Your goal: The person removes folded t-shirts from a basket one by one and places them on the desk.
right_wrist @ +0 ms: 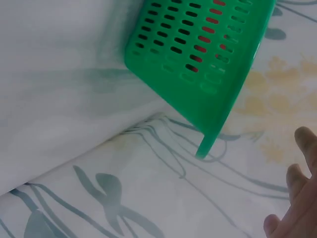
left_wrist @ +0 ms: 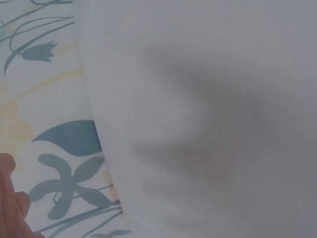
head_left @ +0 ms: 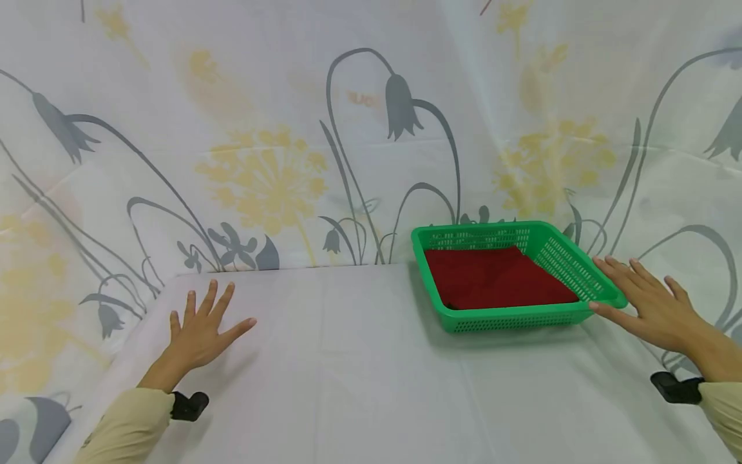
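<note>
A green plastic basket (head_left: 513, 316) with slotted walls stands at the back right of the white table. Inside it lies a dark red cloth (head_left: 498, 277), folded fairly flat. My right hand (head_left: 655, 309) is spread beside the basket's right front corner, its fingertips overlapping the rim in the head view and holding nothing. In the right wrist view the basket's slotted side (right_wrist: 198, 54) shows red through its holes, with fingers (right_wrist: 302, 183) at the lower right. My left hand (head_left: 199, 335) hovers over the table's left part with fingers spread, its shadow on the cloth below.
White cloth covers the table (head_left: 359, 361). Behind it and at the sides hangs a curtain (head_left: 278, 174) with grey bellflowers and yellow blooms. A black wrist strap (head_left: 188, 406) sits at the left sleeve, another strap (head_left: 675, 388) at the right.
</note>
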`<state>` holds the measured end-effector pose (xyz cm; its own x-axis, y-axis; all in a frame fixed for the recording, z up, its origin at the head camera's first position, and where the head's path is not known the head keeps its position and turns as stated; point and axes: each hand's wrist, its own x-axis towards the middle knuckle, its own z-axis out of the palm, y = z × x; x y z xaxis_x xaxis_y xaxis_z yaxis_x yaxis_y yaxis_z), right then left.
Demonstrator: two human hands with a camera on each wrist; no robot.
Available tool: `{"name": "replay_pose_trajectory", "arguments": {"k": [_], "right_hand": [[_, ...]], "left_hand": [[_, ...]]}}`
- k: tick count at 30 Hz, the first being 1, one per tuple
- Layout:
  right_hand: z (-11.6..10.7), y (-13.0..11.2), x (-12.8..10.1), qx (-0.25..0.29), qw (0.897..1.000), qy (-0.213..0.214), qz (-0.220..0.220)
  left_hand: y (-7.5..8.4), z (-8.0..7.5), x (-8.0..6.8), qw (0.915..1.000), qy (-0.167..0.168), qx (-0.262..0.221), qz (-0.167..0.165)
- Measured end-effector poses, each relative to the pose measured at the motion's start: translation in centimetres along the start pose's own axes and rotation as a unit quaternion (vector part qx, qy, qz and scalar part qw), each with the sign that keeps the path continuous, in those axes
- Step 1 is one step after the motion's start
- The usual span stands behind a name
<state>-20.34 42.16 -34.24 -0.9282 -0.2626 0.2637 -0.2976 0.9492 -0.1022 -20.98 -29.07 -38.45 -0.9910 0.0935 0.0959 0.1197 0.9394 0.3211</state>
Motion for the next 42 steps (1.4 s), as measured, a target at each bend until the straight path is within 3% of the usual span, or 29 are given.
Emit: {"name": "replay_pose_trajectory", "arguments": {"k": [6,13,22,27,32,38,42], "right_hand": [[-0.3,-0.2,0.2,0.031,0.999,0.018,-0.009],[-0.6,-0.5,0.8,0.082,0.995,0.038,-0.044],[-1.3,-1.6,1.7,0.143,0.987,0.05,-0.054],[-1.9,-2.3,2.0,0.163,0.985,0.052,-0.035],[-2.4,-3.2,2.2,0.18,0.982,0.054,-0.006],[-2.9,-3.8,2.5,0.208,0.975,0.077,0.028],[-2.9,-4.0,2.8,0.212,0.971,0.105,0.025]], "left_hand": [[1.0,-0.2,0.4,0.9996,0.012,-0.023,0.014],[2.3,-0.5,1.0,0.9948,0.023,-0.094,0.034],[4.0,-1.0,1.2,0.9869,0.05,-0.152,0.018],[5.0,-1.4,1.2,0.98,0.065,-0.187,-0.015],[6.0,-1.7,1.2,0.9634,0.087,-0.251,-0.036],[7.9,-1.5,1.7,0.9361,0.121,-0.33,-0.017],[9.2,-1.4,2.1,0.9212,0.138,-0.364,-0.005]]}}
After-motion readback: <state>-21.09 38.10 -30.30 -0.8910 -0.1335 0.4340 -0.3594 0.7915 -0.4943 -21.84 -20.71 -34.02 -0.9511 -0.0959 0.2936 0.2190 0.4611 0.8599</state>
